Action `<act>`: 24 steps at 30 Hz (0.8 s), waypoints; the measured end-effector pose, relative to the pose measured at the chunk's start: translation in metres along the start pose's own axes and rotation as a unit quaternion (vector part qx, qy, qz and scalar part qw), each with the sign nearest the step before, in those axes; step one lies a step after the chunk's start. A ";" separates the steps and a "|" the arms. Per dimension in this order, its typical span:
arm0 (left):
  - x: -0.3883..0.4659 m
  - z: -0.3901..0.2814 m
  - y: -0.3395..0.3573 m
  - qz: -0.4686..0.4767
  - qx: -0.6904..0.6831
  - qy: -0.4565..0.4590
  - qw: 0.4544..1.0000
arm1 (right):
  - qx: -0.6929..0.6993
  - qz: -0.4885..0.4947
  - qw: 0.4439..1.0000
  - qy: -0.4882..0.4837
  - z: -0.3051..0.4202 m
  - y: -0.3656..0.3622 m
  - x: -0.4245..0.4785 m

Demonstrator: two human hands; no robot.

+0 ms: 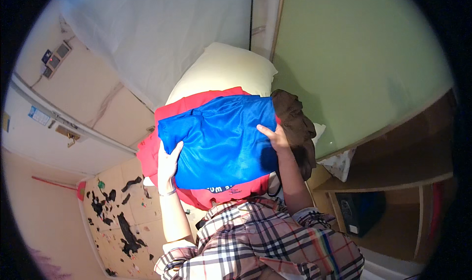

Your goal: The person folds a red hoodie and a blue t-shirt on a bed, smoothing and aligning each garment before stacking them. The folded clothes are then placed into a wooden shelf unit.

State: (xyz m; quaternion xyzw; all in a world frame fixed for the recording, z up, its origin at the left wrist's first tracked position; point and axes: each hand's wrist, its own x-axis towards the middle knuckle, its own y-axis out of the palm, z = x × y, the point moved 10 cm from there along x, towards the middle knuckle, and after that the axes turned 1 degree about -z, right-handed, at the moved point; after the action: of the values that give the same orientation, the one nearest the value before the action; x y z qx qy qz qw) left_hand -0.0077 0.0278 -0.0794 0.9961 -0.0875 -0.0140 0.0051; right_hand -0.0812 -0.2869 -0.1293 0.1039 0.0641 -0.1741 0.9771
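A blue garment of shiny fabric (pixel 225 143) lies spread over a red garment with printing (pixel 236 193). My left hand (pixel 170 162) grips the blue garment's left edge, thumb on top and fingers hidden beneath. At the opposite edge my right hand (pixel 274 136) holds the cloth the same way, with its fingers mostly out of sight. Dark brown crumpled fabric (pixel 298 128) lies to the right, beside my right forearm. The red garment shows past the blue one at the top, left and bottom.
Beyond the clothes is a pale pillow (pixel 228 66). A green panel (pixel 354 58) rises at the right above wooden shelves (pixel 391 180) holding a dark box (pixel 356 213). Black scraps (pixel 129 235) litter the floor at left, near a white door (pixel 55 132).
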 end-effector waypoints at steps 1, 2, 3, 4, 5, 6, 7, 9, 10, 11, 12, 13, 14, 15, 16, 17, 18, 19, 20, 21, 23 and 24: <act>0.002 -0.003 -0.005 -0.007 0.004 0.018 1.000 | 0.003 -0.016 1.000 -0.023 0.007 -0.004 -0.002; 0.003 -0.006 -0.009 -0.014 0.007 0.037 0.999 | 0.005 -0.048 0.999 -0.019 0.005 -0.015 -0.005; 0.000 -0.009 -0.011 -0.033 -0.013 0.036 0.999 | 0.025 -0.050 0.998 -0.011 0.003 -0.016 -0.010; 0.001 0.004 -0.013 -0.033 -0.031 0.003 0.999 | 0.045 -0.051 0.998 -0.005 0.002 -0.016 -0.016; 0.003 0.019 -0.017 -0.033 -0.048 -0.029 0.998 | 0.065 -0.052 0.997 0.002 0.000 -0.015 -0.021; 0.004 0.027 -0.012 -0.018 -0.047 -0.035 0.998 | 0.082 -0.052 0.995 0.034 -0.021 -0.022 -0.022; 0.005 0.029 -0.010 -0.007 -0.042 -0.039 0.998 | 0.084 -0.055 0.991 0.090 -0.038 -0.020 -0.025; 0.002 0.028 -0.004 0.007 -0.070 -0.053 0.996 | 0.141 -0.050 0.979 0.139 -0.067 -0.020 -0.031; -0.007 0.022 0.000 0.009 -0.104 -0.062 0.993 | 0.160 -0.034 0.980 0.111 -0.062 -0.013 -0.038; -0.016 0.019 0.003 0.011 -0.137 -0.072 0.988 | 0.152 -0.033 0.980 0.127 -0.062 -0.011 -0.048; -0.025 0.019 0.002 0.016 -0.162 -0.085 0.983 | 0.118 -0.048 0.981 0.146 -0.057 -0.010 -0.061; -0.038 0.025 0.004 0.011 -0.228 -0.129 0.965 | 0.085 -0.064 0.980 0.168 -0.053 -0.010 -0.076; -0.052 0.028 0.008 0.007 -0.292 -0.174 0.940 | 0.079 -0.086 0.986 0.121 -0.044 -0.012 -0.091; -0.066 0.028 0.018 0.002 -0.355 -0.216 0.910 | 0.071 -0.106 0.989 0.070 -0.034 -0.016 -0.106; -0.080 0.021 0.031 0.003 -0.390 -0.245 0.887 | 0.106 -0.105 0.985 0.082 -0.031 -0.020 -0.115; -0.098 0.020 0.046 0.011 -0.425 -0.284 0.859 | 0.137 -0.115 0.979 0.094 -0.029 -0.025 -0.132; -0.112 0.023 0.056 0.035 -0.440 -0.308 0.843 | 0.213 -0.094 0.958 0.164 -0.037 -0.024 -0.146; -0.125 0.032 0.062 0.054 -0.432 -0.341 0.833 | 0.289 -0.073 0.926 0.230 -0.044 -0.021 -0.163; -0.137 0.042 0.071 0.072 -0.430 -0.366 0.822 | 0.401 0.011 0.897 0.188 -0.029 -0.012 -0.180; -0.147 0.057 0.079 0.094 -0.425 -0.388 0.812 | 0.399 -0.050 0.895 0.196 -0.041 -0.025 -0.196; -0.155 0.078 0.100 0.122 -0.438 -0.413 0.789 | 0.392 -0.182 0.881 0.193 -0.055 -0.060 -0.224; -0.166 0.064 0.111 0.141 -0.380 -0.416 0.814 | 0.403 -0.225 0.868 0.181 -0.061 -0.068 -0.242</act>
State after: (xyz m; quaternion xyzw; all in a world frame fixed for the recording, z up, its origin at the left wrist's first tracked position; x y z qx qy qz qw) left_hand -0.1917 -0.0527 -0.1371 0.7909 -0.2088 -0.4582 0.3477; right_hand -0.3364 -0.2565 -0.1618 0.5015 0.1853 -0.3779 0.7558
